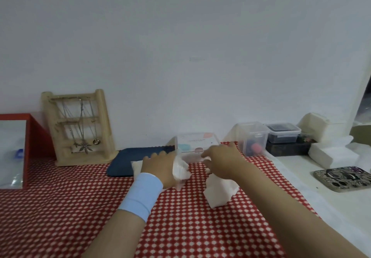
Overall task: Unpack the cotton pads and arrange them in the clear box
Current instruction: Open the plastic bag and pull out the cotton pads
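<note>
Clear box (pixel 195 147) behind cotton pads (pixel 219 192); jewellery stand (pixel 78 127) left, phone (pixel 343 178) right.

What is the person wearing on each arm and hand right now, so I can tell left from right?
The left hand is ungloved, with a wide light blue stretchy fabric wristband around its wrist. The right hand is ungloved too; the right forearm is bare, with no sleeve, watch or band showing. Rings cannot be made out.

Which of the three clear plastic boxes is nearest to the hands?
The pastel-labelled box, just behind the left hand and right hand; the tall box and the dark-filled box stand farther right.
</note>
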Available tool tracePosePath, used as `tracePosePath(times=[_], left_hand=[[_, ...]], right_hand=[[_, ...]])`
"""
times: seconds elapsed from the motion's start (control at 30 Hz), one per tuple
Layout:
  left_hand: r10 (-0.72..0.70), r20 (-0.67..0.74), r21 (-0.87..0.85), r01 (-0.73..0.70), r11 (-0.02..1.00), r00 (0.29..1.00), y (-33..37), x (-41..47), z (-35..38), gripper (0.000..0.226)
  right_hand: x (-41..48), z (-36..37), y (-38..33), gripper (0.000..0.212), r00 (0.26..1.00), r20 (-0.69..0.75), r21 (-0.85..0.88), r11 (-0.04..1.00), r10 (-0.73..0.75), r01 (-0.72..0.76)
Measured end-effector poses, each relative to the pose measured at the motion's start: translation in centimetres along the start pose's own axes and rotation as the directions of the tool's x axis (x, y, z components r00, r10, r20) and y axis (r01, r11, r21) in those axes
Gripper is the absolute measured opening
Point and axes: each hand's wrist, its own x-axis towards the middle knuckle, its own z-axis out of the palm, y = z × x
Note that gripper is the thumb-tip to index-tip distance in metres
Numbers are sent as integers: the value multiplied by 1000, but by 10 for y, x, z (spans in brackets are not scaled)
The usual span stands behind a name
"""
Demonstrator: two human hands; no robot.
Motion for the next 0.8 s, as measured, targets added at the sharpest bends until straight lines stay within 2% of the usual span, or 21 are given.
tracePosePath(times=[0.07,0.1,0.17,0.2,0.23,0.3,0.33,0.4,0.43,0.5,0.57,0.63,0.73,0.8], left_hand=[[73,-27,13,-73,997,997,-11,3,-4,85],[105,-2,-31,-105,994,994,-16,3,-8,92],[167,74,-198,-150,969,983,-28,-1,-18,113],[187,86,-286,-156,946,979,-34,-4,-22,117],[192,87,-378,-146,914,978,-40,-8,-26,112],[107,34,-583,-67,810,994,-52,-11,-26,83],[14,-5,-642,-14,767,1000,-60,-11,-22,68],[-186,-36,-592,129,796,982,-73,-6,-9,51],[-258,-9,-546,211,810,966,-77,-4,-3,48],[-289,76,-536,283,795,954,-81,-5,6,51],[-242,65,-602,231,764,968,-79,-5,7,50],[-209,-33,-698,127,705,977,-77,-5,3,46],[-196,-167,-818,-25,574,966,-74,-9,-5,34],[-193,-236,-828,-93,553,952,-73,-10,-8,22]], right_hand=[[4,-10,-11,34,984,-170,28,998,-46,51],[6,-14,-18,34,978,-196,78,993,-70,87],[10,-18,-36,35,978,-192,251,959,-86,134],[11,-17,-44,38,976,-199,333,931,-83,147],[13,-15,-52,41,970,-226,379,910,-86,169],[19,-10,-65,45,956,-259,376,898,-136,230],[21,-8,-72,45,958,-230,372,894,-173,251],[24,-6,-80,45,971,-94,327,914,-221,240],[25,-6,-83,45,973,-22,276,934,-230,227],[27,-5,-88,45,971,47,197,955,-235,222],[28,-6,-89,55,970,57,202,954,-237,222],[30,-8,-90,64,971,49,295,932,-235,210],[34,-5,-96,51,979,16,508,845,-205,169],[39,-2,-99,36,989,-84,592,792,-125,151]])
